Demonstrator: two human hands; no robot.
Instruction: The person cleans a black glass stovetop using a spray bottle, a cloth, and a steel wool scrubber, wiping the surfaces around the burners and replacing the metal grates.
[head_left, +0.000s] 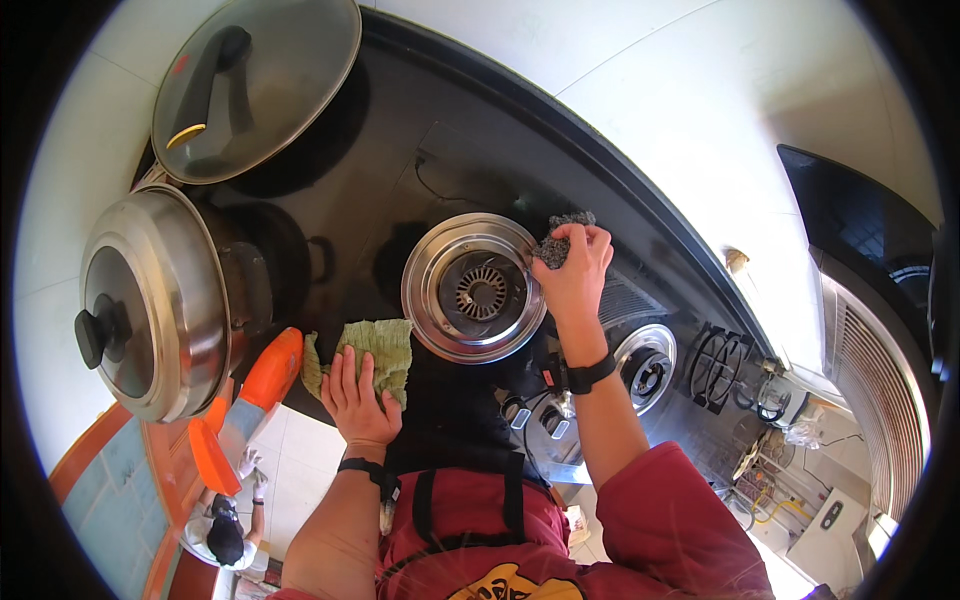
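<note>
A steel burner drip pan (424, 322) lies on the black countertop (397, 97), with a round slotted burner part (481, 293) at its centre. My right hand (571, 274) grips a grey wire scouring pad (553, 251) between thumb and fingers, close against the pan's right rim. To the left of the pan, my left hand (362, 397) rests flat with fingers spread over the lower part of a folded green cloth (386, 349). Whether its fingers grip the cloth I cannot tell. Both wrists wear dark bands.
Far left stands a lidded steel pot (202, 300); a large glass lid (277, 97) is above it. Orange-handled items (274, 367) lie beside the pot. A second burner (646, 367), control knobs (555, 421) and black pan supports (716, 367) are at right. Another person (225, 532) is at lower left.
</note>
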